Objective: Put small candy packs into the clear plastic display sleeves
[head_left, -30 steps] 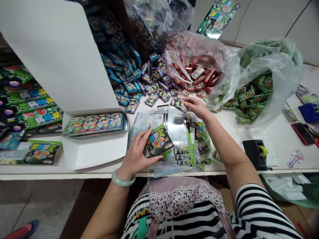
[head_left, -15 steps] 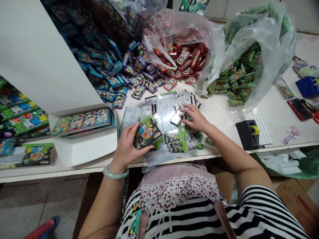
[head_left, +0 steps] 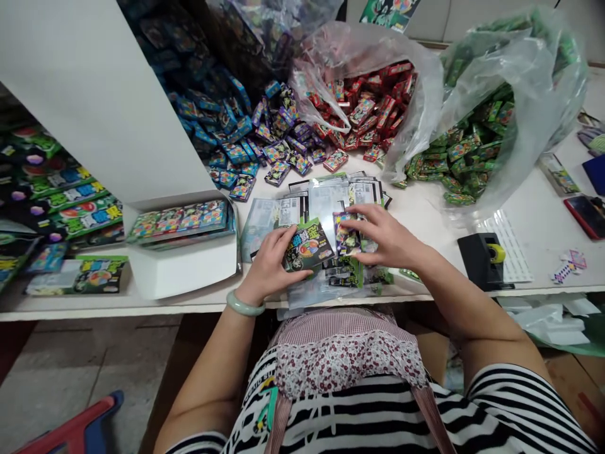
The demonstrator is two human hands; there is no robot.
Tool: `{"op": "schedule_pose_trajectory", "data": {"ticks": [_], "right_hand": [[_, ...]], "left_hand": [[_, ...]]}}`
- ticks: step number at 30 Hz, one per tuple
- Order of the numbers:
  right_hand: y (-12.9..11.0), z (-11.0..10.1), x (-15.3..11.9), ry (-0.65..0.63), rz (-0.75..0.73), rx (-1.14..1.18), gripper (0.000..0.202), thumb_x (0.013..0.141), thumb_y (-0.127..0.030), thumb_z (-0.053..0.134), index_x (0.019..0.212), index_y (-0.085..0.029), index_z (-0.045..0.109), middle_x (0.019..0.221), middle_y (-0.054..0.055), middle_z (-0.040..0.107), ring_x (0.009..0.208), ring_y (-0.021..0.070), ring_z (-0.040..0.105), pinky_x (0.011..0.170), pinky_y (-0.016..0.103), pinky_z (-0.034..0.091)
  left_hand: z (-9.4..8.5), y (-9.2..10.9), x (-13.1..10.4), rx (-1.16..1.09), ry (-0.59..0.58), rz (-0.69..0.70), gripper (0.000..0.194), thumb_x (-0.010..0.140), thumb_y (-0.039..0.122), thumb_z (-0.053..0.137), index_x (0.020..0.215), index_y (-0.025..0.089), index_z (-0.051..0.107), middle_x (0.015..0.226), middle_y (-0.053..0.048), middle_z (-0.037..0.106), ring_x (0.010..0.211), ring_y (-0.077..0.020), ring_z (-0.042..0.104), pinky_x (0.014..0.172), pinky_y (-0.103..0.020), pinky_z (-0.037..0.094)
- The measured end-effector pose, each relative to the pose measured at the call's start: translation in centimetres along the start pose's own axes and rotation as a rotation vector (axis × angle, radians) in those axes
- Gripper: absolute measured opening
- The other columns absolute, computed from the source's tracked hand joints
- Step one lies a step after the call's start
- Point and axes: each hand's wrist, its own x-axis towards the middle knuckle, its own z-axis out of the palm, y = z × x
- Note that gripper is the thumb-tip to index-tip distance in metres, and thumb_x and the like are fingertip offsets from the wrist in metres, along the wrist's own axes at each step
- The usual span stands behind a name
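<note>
The left hand (head_left: pixel 269 268) pinches a green pouch (head_left: pixel 307 246) by its near corner, thumb on top and fingers under, holding it just above the heap of clear pouches (head_left: pixel 326 202) on the tabletop (head_left: pixel 435 214). The right hand (head_left: pixel 385 236) has come in from the far side: a second ago it was stretched out at the purple packs, half a second ago it was on its way back with one, and now it sits right beside the left hand with a small purple pack (head_left: pixel 346 236) gripped between thumb and fingertips, touching the pouch's right edge. So the pack has travelled from the loose pile to the pouch, and the two things now meet at the pouch's open side; whether the pack is already partly inside cannot be told, as the fingers cover that edge. Beyond the hands lie the loose purple packs (head_left: pixel 283 161), with blue packs (head_left: pixel 227 139) further left of them. Straight ahead a clear bag of red packs (head_left: pixel 363 107) gapes open, and to the right of it a second bag of green packs (head_left: pixel 472 151) slumps on the tabletop. Left of the left hand stands an open white box (head_left: pixel 184 265) with a row of filled pouches (head_left: pixel 179 221) lying in it, lid raised. Right of the right hand sits a black tape dispenser (head_left: pixel 482 260).
</note>
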Motion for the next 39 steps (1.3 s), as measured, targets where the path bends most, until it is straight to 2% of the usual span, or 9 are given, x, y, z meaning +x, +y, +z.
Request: {"op": "schedule_pose_trajectory", "data": {"ticks": [4,11,17,22,24,29,33,36,39], "right_hand": [[-1.3,-1.2,0.6,-0.265,-0.058,-0.034,0.056,0.081,-0.027,0.071,0.134,-0.02,0.057,0.142,0.017,0.052,0.126,0.033,0.049,0.105,0.055,0.044],[-0.7,-2.1,1.5,-0.362,-0.067,0.003,0.058,0.077,-0.024,0.073,0.134,-0.017,0.06,0.14,0.017,0.053,0.125,0.0328,0.049,0.105,0.053,0.044],[-1.0,-2.2,2.3,-0.344,-0.08,-0.059,0.052,0.082,-0.027,0.07,0.132,-0.016,0.061,0.136,0.018,0.055,0.12,0.0325,0.049,0.101,0.053,0.045],[-1.2,-1.4,1.9,-0.132,-0.048,-0.127,0.056,0.081,-0.028,0.072,0.134,-0.019,0.055,0.138,0.018,0.05,0.123,0.0358,0.045,0.102,0.056,0.042],[-1.4,-1.0,1.5,-0.09,-0.034,-0.131,0.058,0.081,-0.03,0.073,0.135,-0.02,0.053,0.138,0.018,0.05,0.123,0.0363,0.045,0.103,0.058,0.042],[-1.3,-0.5,0.8,-0.192,-0.047,-0.065,0.057,0.082,-0.032,0.072,0.134,-0.02,0.053,0.137,0.018,0.05,0.121,0.0355,0.046,0.102,0.058,0.044],[-0.5,0.1,0.9,-0.268,-0.075,0.035,0.06,0.084,-0.04,0.072,0.137,-0.021,0.051,0.135,0.017,0.052,0.123,0.0339,0.048,0.103,0.056,0.046],[-1.4,0.8,0.4,-0.224,-0.08,0.087,0.065,0.088,-0.041,0.065,0.146,-0.026,0.041,0.136,0.017,0.052,0.124,0.0347,0.052,0.101,0.058,0.049],[-0.8,2.1,-1.3,-0.077,-0.01,0.098,0.07,0.09,-0.043,0.058,0.154,-0.042,0.029,0.142,0.016,0.048,0.127,0.0386,0.056,0.093,0.059,0.056]], "left_hand": [[0.3,0.2,0.3,0.035,-0.044,0.09,0.096,0.079,0.057,0.073,0.156,0.021,0.028,0.137,-0.018,0.051,0.127,-0.0364,0.051,0.109,-0.055,0.044],[0.1,0.1,-0.2,-0.021,-0.117,0.066,0.096,0.079,0.06,0.071,0.156,0.02,0.028,0.139,-0.017,0.049,0.13,-0.0358,0.049,0.111,-0.055,0.043],[0.5,0.1,0.2,-0.1,-0.122,0.067,0.095,0.079,0.062,0.07,0.154,0.019,0.03,0.138,-0.018,0.048,0.13,-0.0349,0.049,0.11,-0.054,0.044],[0.5,0.4,0.2,-0.118,-0.101,0.008,0.096,0.078,0.063,0.07,0.154,0.021,0.03,0.139,-0.016,0.047,0.13,-0.0348,0.049,0.111,-0.055,0.044],[0.4,0.5,0.1,-0.105,-0.082,0.002,0.097,0.077,0.064,0.071,0.154,0.02,0.031,0.138,-0.016,0.048,0.129,-0.035,0.049,0.11,-0.055,0.044],[0.6,0.5,0.0,-0.073,-0.036,0.061,0.096,0.078,0.062,0.072,0.154,0.02,0.031,0.135,-0.017,0.049,0.127,-0.0346,0.051,0.108,-0.054,0.045],[1.4,0.2,0.4,-0.079,-0.057,0.094,0.096,0.078,0.061,0.072,0.154,0.02,0.032,0.135,-0.018,0.051,0.127,-0.0352,0.05,0.108,-0.054,0.044],[1.7,1.4,0.0,-0.087,-0.064,0.048,0.096,0.075,0.066,0.071,0.151,0.018,0.037,0.136,-0.02,0.052,0.127,-0.0369,0.05,0.108,-0.056,0.042],[2.1,2.3,-0.2,-0.109,-0.097,0.062,0.101,0.07,0.07,0.072,0.146,0.011,0.044,0.134,-0.022,0.057,0.124,-0.0351,0.054,0.107,-0.05,0.045]]}}
